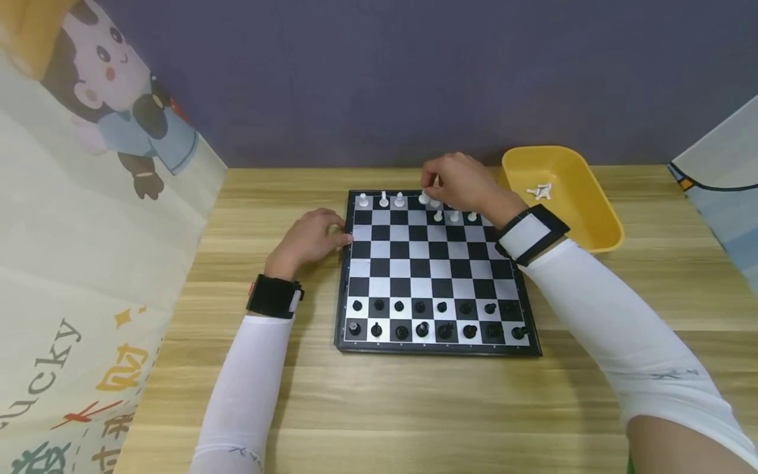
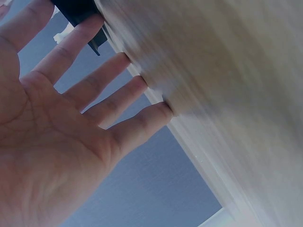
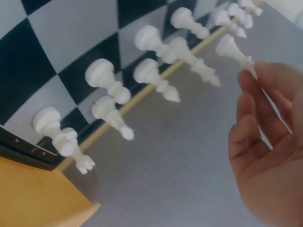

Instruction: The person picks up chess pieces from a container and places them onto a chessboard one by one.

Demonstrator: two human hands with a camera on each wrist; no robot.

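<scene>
My right hand (image 1: 462, 184) pinches a white chess piece (image 3: 229, 48) by its top, above the far row of the chessboard (image 1: 408, 268). The piece's base hangs free of the board in the right wrist view; fingers hide its tip. Other white pieces (image 3: 147, 73) stand in the back row, with several white pawns (image 3: 102, 75) before them. Two rows of black pieces (image 1: 422, 328) fill the near side. At the board's left edge, my left hand (image 1: 308, 240) rests with fingers extended and thumb against the rim; the left wrist view shows nothing held in its palm.
A yellow plastic bin (image 1: 598, 224) stands beside the board's far right corner, with a few white pieces (image 1: 540, 191) lying in it. The wooden table (image 1: 426, 408) ends at a dark blue-grey wall panel (image 1: 355, 85). A printed curtain (image 1: 89, 250) hangs at the left.
</scene>
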